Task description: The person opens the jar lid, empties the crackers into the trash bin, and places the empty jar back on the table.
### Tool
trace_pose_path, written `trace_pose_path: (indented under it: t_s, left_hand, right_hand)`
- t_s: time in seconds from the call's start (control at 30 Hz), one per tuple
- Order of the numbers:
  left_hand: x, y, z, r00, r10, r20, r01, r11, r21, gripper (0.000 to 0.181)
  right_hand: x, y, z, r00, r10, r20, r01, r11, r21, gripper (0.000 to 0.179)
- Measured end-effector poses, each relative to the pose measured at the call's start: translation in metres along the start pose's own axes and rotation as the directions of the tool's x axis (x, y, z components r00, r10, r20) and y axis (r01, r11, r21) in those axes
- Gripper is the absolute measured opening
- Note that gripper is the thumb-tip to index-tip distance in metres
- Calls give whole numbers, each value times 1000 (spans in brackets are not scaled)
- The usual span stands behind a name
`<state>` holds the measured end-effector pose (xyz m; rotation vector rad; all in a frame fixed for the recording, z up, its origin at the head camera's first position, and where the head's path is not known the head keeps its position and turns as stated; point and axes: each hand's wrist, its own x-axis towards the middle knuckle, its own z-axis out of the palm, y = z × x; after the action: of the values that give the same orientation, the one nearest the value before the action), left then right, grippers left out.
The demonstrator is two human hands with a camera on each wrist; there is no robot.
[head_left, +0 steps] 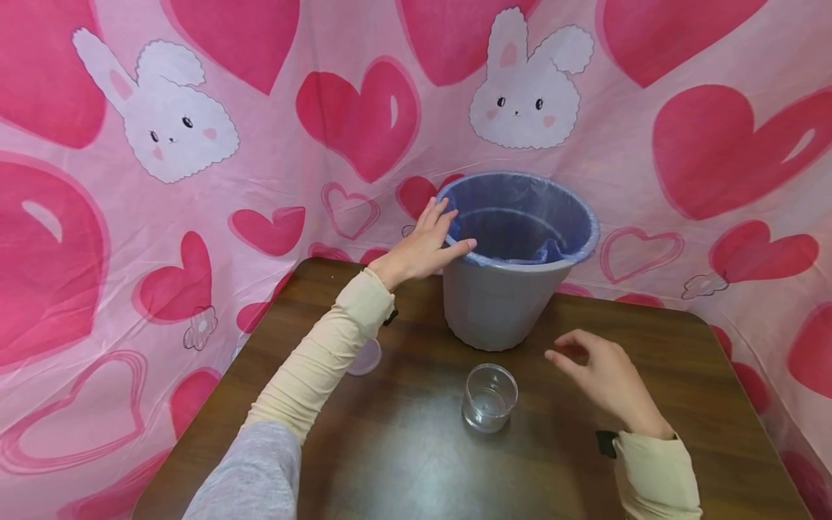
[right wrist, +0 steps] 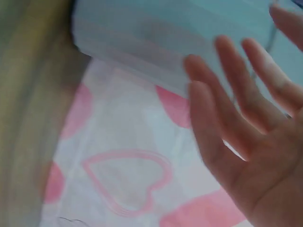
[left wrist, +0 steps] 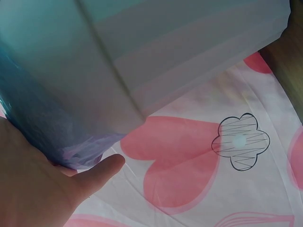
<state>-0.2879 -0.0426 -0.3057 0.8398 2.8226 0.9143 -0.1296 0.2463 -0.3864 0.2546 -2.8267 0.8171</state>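
A grey bin (head_left: pixel 497 303) stands upright on the table, lined with a blue plastic bag (head_left: pixel 552 206) folded over its rim. At the rim's left side is my left hand (head_left: pixel 422 245), fingers spread and thumb extended toward the opening; whether it touches the bag is unclear. In the left wrist view the thumb (left wrist: pixel 97 177) is straight beside the bag's edge. My right hand (head_left: pixel 604 372) hovers right of a clear round container (head_left: pixel 490 399), fingers loosely bent and holding nothing. The right wrist view shows its fingers (right wrist: pixel 241 90) apart in front of the bin's wall.
A round, translucent lid-like disc (head_left: pixel 365 358) lies on the brown table (head_left: pixel 403 455), partly behind my left forearm. Pink fabric (head_left: pixel 273 144) with hearts and rabbits hangs around the table's back and sides.
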Motion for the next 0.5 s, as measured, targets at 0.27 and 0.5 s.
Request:
trace_pose_path:
  t_s: [0.27, 0.5]
  left_hand:
    - [0, 0, 0, 1000, -2, -7, 2, 1000, 2, 92]
    - [-1, 0, 1, 1000, -6, -12, 6, 1000, 7, 92]
  right_hand:
    - [30, -21, -33, 918, -104, -382, 131, 990, 46, 18]
    - [60, -39, -45, 895, -119, -430, 143, 989, 25, 31]
